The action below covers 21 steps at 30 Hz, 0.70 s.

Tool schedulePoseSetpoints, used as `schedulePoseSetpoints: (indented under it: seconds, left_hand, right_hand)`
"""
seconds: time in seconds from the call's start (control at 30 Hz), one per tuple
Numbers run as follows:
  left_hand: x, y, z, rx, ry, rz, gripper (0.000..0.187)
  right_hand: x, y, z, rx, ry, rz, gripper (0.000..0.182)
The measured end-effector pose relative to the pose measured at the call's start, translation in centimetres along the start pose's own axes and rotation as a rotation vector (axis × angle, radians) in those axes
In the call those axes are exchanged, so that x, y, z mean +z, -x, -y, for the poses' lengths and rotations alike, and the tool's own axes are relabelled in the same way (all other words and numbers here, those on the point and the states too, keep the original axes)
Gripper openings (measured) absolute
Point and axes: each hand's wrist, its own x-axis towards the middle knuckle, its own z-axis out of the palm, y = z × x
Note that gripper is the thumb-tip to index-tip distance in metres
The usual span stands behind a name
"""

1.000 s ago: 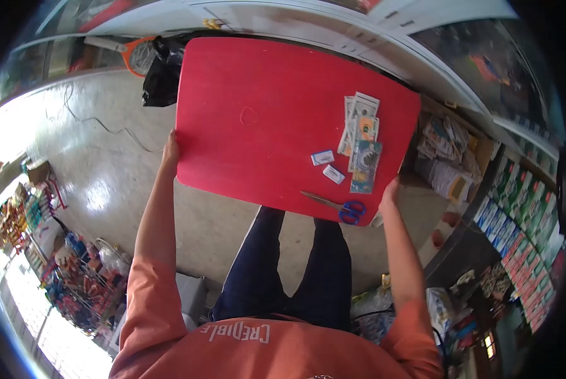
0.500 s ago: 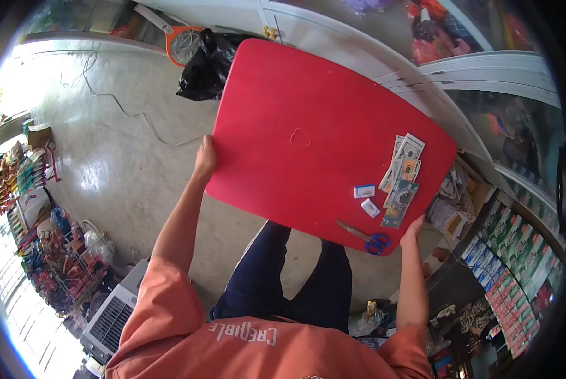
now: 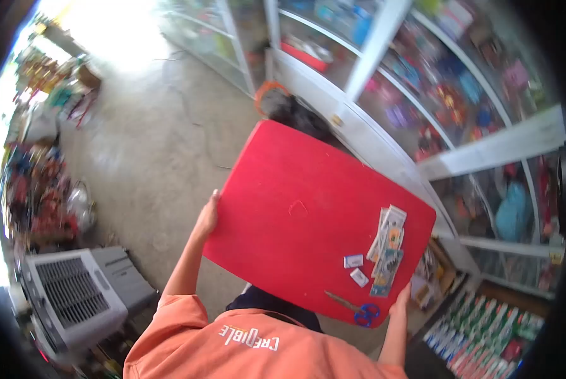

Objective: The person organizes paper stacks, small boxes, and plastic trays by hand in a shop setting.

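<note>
A red tabletop [image 3: 276,252] is held up between my two hands in front of my body. My left hand [image 3: 209,215] grips its left edge, the fingers out of sight beneath. At the right edge, near the front corner, my right hand [image 3: 401,302] holds on, its fingers partly hidden. On the red surface lie several banknotes [image 3: 387,252] in an overlapping row, two small white-and-blue packets [image 3: 353,261] and scissors [image 3: 366,314] with blue handles. A thin loop, perhaps a rubber band [image 3: 297,208], lies near the middle.
Glass-fronted cabinets [image 3: 358,95] full of goods run along the right. A black bag [image 3: 300,119] and an orange racket [image 3: 267,95] are beyond the tabletop. A grey air cooler [image 3: 74,294] stands at left, near crowded goods [image 3: 43,202]. Stacked boxes [image 3: 478,338] lie at lower right.
My view has tilted up, showing more of the cabinets and floor ahead. The tabletop and both hands appear lower in view. The notes, packets and scissors keep their places on the surface.
</note>
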Motion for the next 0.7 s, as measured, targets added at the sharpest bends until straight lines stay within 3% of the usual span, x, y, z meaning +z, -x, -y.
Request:
schedulePoseSetpoints:
  seconds: [0.13,0.3,0.37,0.43,0.47,0.6,0.63,0.7]
  left_hand:
    - [-7.4,8.3,4.6,-0.063,0.055,-0.143,0.087]
    - [-11.6,19.3,1.0,-0.216,0.202,-0.242,0.087]
    - [-16.7,23.7,3.5,-0.258,0.265,-0.305,0.085]
    - [-23.0,27.7,8.5,-0.247,0.314,-0.353,0.085]
    - [-24.9,28.9,9.1,-0.247,0.356,-0.386,0.085]
    - [-29.9,29.4,13.4,-0.222,0.501,-0.511,0.085]
    - [-36.6,33.7,15.0,-0.237,0.539,-0.441,0.085]
    - [-37.6,31.8,15.6,-0.25,0.627,-0.503,0.083]
  right_hand:
    - [1.1,7.1,0.1,0.07,0.021,0.121,0.063]
    - [5.2,11.6,6.1,0.142,0.174,0.232,0.063]
    - [7.1,15.8,7.5,0.099,0.245,0.267,0.062]
    - [9.3,20.7,4.9,-0.016,0.282,0.307,0.062]
    - [13.1,23.5,6.1,0.052,0.315,0.33,0.059]
    - [25.1,21.1,4.4,0.026,0.389,0.51,0.055]
    - [25.8,32.4,3.7,-0.008,0.428,0.437,0.054]
    - [33.7,29.2,2.1,-0.028,0.472,0.516,0.052]
